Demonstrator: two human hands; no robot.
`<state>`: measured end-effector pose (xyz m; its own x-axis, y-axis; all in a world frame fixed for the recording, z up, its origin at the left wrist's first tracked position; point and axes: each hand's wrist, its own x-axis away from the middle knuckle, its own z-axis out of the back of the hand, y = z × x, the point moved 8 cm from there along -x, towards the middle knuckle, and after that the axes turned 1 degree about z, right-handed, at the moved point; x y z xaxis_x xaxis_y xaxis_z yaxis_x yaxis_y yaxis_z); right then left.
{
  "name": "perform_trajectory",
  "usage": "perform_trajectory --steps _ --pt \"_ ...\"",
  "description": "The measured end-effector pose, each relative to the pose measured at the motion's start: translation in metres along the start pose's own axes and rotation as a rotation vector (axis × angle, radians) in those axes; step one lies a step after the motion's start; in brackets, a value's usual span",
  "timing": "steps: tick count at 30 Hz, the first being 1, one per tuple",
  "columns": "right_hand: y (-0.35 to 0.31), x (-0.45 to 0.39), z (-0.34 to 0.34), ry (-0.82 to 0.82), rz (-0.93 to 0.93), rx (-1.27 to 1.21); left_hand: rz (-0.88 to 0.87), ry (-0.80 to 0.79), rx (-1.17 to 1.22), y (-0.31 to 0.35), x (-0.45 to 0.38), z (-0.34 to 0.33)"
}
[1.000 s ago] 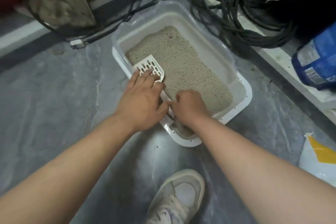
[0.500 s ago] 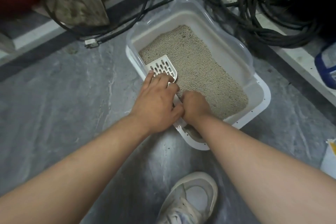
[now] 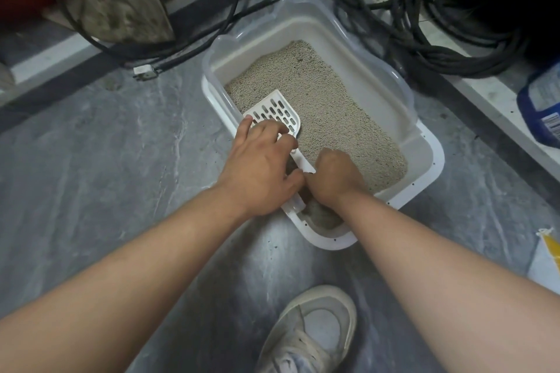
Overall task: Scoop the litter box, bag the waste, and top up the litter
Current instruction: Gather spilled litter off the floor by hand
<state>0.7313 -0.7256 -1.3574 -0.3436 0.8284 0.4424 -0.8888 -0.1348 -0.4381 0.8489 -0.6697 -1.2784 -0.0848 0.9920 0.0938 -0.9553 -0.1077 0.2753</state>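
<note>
Head view: right hand (image 3: pixel 333 177) clamps the scoop (image 3: pixel 277 113) handle in the litter box (image 3: pixel 424 142); left hand (image 3: pixel 260 166) rests on it, fingers loose.

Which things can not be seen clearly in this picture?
- Head view: the scoop handle is mostly hidden under the left hand and right hand.
- The litter box near corner lies behind the right wrist.
- The blue container and the yellow-marked bag are cut by the right edge.

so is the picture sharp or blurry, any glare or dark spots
Head view: litter and scoop look sharp; no glare; top right behind the cables falls into deep shadow; straight floor edges bow from the wide lens.
</note>
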Motion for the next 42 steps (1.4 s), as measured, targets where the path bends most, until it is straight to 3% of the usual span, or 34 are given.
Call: perform_trajectory --steps 13,21,25,33,37,42 --pt "0.026 0.036 0.062 0.319 0.099 -0.348 0.029 0.0 -0.069 0.009 -0.014 -0.011" --pt "0.057 0.129 0.085 0.319 -0.05 -0.532 0.194 -0.126 0.075 0.009 -0.002 0.012" --pt "0.06 0.208 0.084 0.29 -0.18 -0.559 0.278 -0.135 0.261 0.01 0.044 0.063" --pt "0.016 0.342 0.109 0.27 -0.351 -0.622 0.421 -0.248 0.291 0.004 0.206 0.168" --pt "-0.01 0.383 0.104 0.259 -0.396 -0.634 0.423 -0.326 0.288 -0.013 0.267 0.198" --pt "-0.034 0.391 0.067 0.269 -0.453 -0.561 0.436 -0.355 0.29 -0.064 0.28 0.2"
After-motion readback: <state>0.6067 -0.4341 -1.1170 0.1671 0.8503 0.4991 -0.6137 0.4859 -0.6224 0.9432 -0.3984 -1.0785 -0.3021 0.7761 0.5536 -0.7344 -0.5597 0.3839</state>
